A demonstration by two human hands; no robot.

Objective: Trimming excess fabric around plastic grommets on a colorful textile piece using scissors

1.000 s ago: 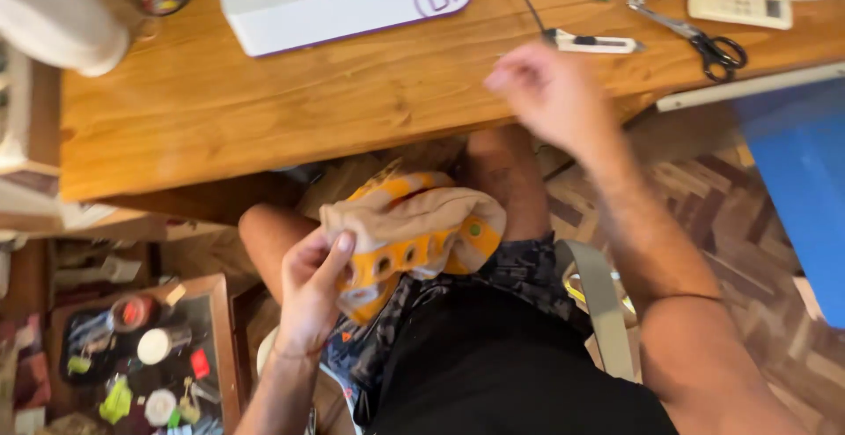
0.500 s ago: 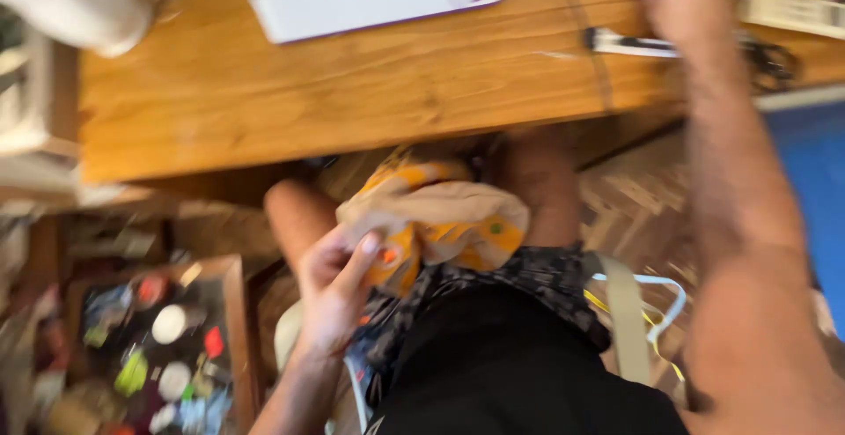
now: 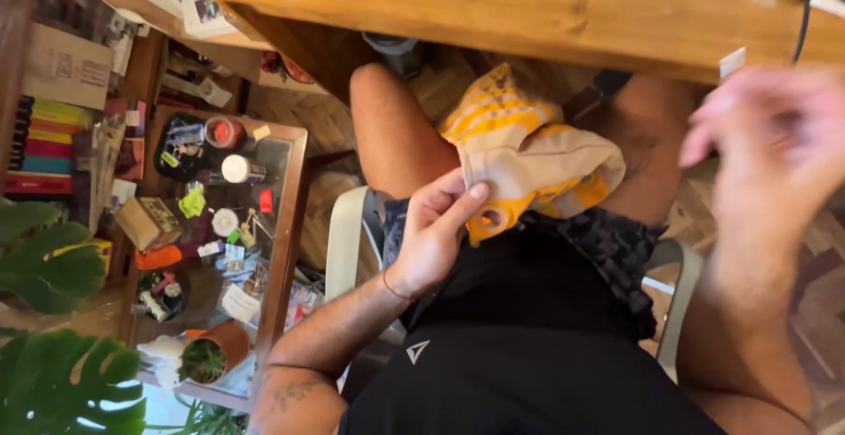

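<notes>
A crumpled piece of yellow, orange and beige cloth (image 3: pixel 528 158) lies on my lap, below the edge of the wooden table (image 3: pixel 528 3). My left hand (image 3: pixel 436 232) pinches its near edge between thumb and fingers. My right hand (image 3: pixel 766 149) hovers at the right, blurred by motion, fingers spread, and I see nothing in it. I sit on a pale chair (image 3: pixel 345 232) in a black shirt and dark patterned shorts.
A small glass-topped side table (image 3: pixel 286 224) at the left carries several small items, jars and packets. A potted plant (image 3: pixel 211 356) and large green leaves (image 3: pixel 53 312) sit at the lower left. Books (image 3: pixel 44 144) and boxes stand on shelves at the far left. A black cable (image 3: pixel 803 12) hangs off the table edge.
The view has tilted down from the tabletop to my lap. My right hand has come back from the table's far right towards my body. My left hand still holds the cloth.
</notes>
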